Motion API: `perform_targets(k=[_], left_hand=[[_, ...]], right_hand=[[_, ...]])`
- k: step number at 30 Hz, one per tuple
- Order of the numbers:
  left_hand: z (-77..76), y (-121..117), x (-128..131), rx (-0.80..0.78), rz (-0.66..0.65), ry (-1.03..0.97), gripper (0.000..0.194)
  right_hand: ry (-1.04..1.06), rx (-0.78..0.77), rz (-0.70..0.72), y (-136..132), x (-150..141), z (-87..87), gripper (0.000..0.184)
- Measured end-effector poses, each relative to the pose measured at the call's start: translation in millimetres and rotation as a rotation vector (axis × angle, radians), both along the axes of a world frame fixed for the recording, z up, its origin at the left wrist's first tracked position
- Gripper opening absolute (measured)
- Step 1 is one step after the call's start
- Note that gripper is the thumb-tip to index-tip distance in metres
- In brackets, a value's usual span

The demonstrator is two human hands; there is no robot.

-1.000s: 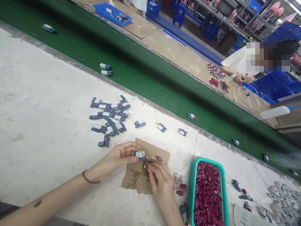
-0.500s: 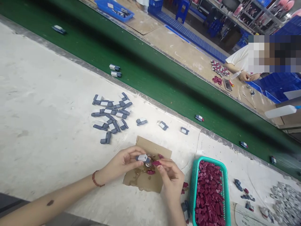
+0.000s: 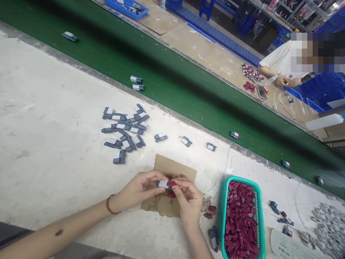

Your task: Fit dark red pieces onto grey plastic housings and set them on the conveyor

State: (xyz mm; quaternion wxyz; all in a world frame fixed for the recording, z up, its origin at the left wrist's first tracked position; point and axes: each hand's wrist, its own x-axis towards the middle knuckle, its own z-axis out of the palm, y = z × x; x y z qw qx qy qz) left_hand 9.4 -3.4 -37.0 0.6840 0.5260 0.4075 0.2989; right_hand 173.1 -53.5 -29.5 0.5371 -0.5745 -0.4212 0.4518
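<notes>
My left hand (image 3: 140, 189) pinches a small grey and white block (image 3: 162, 184) above a brown cardboard scrap (image 3: 169, 169). My right hand (image 3: 187, 199) is closed on a small dark red piece (image 3: 171, 183) and holds it against the right end of that block. Both hands meet over the cardboard. A heap of grey and white blocks (image 3: 124, 131) lies on the white table to the upper left of my hands. A teal basket (image 3: 224, 201) full of dark red pieces stands to the right of my right hand.
A green conveyor belt (image 3: 188, 90) runs diagonally beyond the table with single blocks (image 3: 137, 82) on it. Loose blocks (image 3: 185, 141) lie near its edge. A pile of grey parts (image 3: 329, 230) sits far right. Another person (image 3: 280, 66) works across the belt beside blue crates.
My right hand has lifted a dark red piece off the cardboard and brought it up against the block held in my left hand. Blocks on the belt have drifted right.
</notes>
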Motion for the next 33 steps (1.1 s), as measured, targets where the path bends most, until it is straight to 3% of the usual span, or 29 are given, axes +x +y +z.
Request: perform_targets(k=[6,11,16,20,23,28,31,33], left_hand=[[-3.8,-2,-3,0.012,-0.009,0.049,0.015],[-6.7,-7,-4,0.058,-0.072,0.113,0.015],[9.1,6,3,0.266,-0.192,0.157,0.015],[29.1,49,20,0.376,-0.104,0.274,0.026],[29.1,99,47,0.507,-0.017,0.357,0.036],[7.0,176,107,0.678,-0.006,0.514,0.028],[-1.7,198,129,0.752,-0.019,0.555,0.025],[-3.4,205,129,0.817,-0.024,0.594,0.026]], right_hand=[[-0.222,0.065,0.062,-1,2,8.6,0.012],[-0.276,0.065,0.119,-8,4,21.1,0.012],[-0.493,0.036,0.151,-29,44,44.6,0.019],[-0.874,-0.116,-0.154,-46,107,55.0,0.021],[-1.085,-0.301,-0.202,-46,142,49.3,0.022],[-1.231,-0.274,-0.202,-36,154,37.6,0.018],[-1.311,-0.241,-0.236,-31,152,35.8,0.016],[-1.377,-0.233,-0.196,-29,154,34.3,0.018]])
